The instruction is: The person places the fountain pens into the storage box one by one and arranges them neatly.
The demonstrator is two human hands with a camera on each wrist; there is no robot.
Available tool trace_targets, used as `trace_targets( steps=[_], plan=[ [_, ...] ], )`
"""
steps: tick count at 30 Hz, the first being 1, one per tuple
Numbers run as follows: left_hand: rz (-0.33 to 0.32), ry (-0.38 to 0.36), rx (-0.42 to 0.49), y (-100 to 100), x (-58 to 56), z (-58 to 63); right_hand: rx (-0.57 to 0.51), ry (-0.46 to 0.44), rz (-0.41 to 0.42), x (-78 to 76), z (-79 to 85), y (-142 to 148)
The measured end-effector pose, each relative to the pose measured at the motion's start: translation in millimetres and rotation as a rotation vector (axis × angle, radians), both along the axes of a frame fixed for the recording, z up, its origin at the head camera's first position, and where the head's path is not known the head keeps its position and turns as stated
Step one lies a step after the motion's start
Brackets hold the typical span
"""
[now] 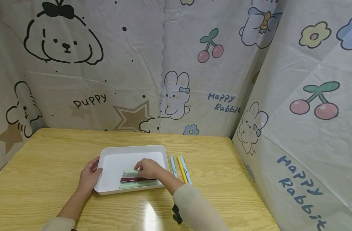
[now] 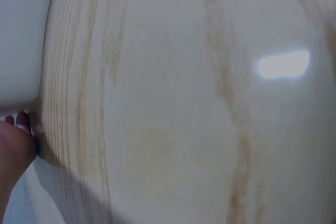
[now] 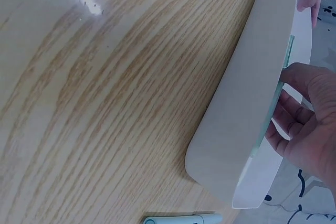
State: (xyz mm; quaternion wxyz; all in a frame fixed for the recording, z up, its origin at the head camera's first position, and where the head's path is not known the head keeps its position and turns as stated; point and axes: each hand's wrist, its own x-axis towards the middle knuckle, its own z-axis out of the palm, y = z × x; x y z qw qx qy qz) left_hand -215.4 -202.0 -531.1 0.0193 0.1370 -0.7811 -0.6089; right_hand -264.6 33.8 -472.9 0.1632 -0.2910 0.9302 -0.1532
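Note:
A white tray [image 1: 113,166] lies on the table, and my left hand [image 1: 90,176] grips its left edge. In the left wrist view the fingers of that hand [image 2: 18,140] are at the tray's corner [image 2: 21,40]. My right hand [image 1: 149,168] reaches into the tray and pinches a pale green pen [image 1: 129,172], partly hidden by the fingers. In front of it lie a dark red pen [image 1: 132,179] and another pale green pen [image 1: 139,184], side by side. The right wrist view shows my right hand [image 3: 310,119] behind the tray's wall [image 3: 236,103].
Right of the tray, two light blue pens [image 1: 173,166] [image 1: 186,170] and a yellow pen [image 1: 182,168] lie on the wooden table [image 1: 63,144]. Printed cloth [image 1: 121,80] hangs behind the table and at its sides.

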Motion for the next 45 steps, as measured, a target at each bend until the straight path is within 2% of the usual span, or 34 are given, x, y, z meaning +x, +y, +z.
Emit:
trace_targets(
  steps=[24,45],
  plan=[
    [0.006,-0.001,-0.015,0,0.2,-1.2,0.006,-0.011,-0.038,2.9,-8.3,-4],
    [0.012,0.008,-0.02,1,-0.5,-2.0,-0.014,-0.001,-0.025,2.1,-13.5,-3]
  ],
)
